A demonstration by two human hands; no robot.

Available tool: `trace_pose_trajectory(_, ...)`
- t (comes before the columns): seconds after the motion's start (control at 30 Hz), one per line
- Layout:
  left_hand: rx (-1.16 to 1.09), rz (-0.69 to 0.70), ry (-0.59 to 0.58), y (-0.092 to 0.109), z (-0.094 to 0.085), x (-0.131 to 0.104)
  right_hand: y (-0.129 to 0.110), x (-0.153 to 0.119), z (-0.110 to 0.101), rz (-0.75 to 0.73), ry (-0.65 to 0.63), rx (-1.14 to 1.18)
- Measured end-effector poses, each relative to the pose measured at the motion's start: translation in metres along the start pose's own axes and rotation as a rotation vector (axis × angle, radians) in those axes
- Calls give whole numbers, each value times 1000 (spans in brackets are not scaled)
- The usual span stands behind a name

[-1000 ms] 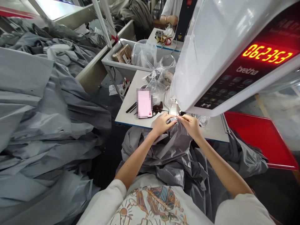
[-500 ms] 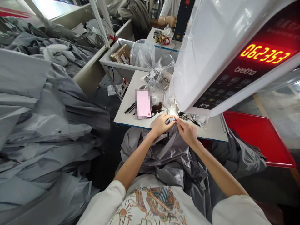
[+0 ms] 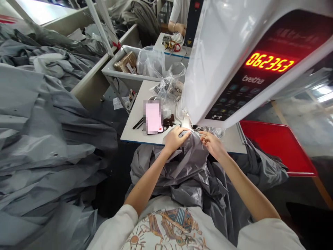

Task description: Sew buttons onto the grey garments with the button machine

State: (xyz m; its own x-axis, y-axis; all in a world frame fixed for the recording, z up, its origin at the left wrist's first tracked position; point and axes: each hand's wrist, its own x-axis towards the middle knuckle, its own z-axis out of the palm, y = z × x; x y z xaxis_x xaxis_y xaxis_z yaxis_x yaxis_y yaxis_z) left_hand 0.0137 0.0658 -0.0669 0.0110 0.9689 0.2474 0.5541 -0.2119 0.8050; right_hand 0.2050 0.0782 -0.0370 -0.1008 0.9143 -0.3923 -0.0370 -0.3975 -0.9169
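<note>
Grey, shiny fabric (image 3: 191,152) hangs over the table's front edge and spreads across my lap. My left hand (image 3: 174,138) is closed on its upper edge, thumb and fingers pinching it at the machine's white arm (image 3: 186,121). Just right of that edge is my right hand (image 3: 211,143), its fingers curled together. Something thin and dark shows at its fingertips, too small to name. Above both hands looms the white machine head (image 3: 205,52) with a lit red number display (image 3: 270,62).
On the white table (image 3: 130,130) lie a blurred pink phone-like object (image 3: 153,118), dark sticks (image 3: 138,123) and clear plastic bags (image 3: 169,88). A red tray (image 3: 281,146) stands to the right. Piled grey fabric (image 3: 52,139) fills the left. Another person's hand (image 3: 179,28) is at the back.
My right hand has drawn away from the fabric edge to the right, its fingers now curled. My left hand stays on the fabric. The whole view has shifted slightly.
</note>
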Motion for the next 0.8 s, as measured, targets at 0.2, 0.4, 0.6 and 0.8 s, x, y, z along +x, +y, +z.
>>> trace_pose_trajectory(0.2,-10,3,-9,0,-1,1,-2,-3,-6,-65,-36,57)
trace_pose_trajectory(0.4,1,33,-17,-2,-1,0,-1,4,8,-370,52,-217)
trace_pose_trajectory(0.6,4,58,-32,-3,-2,0,-6,3,23,-599,128,-482)
trace_pose_trajectory(0.8,18,55,-32,-3,-2,0,2,-3,39,-676,162,-481)
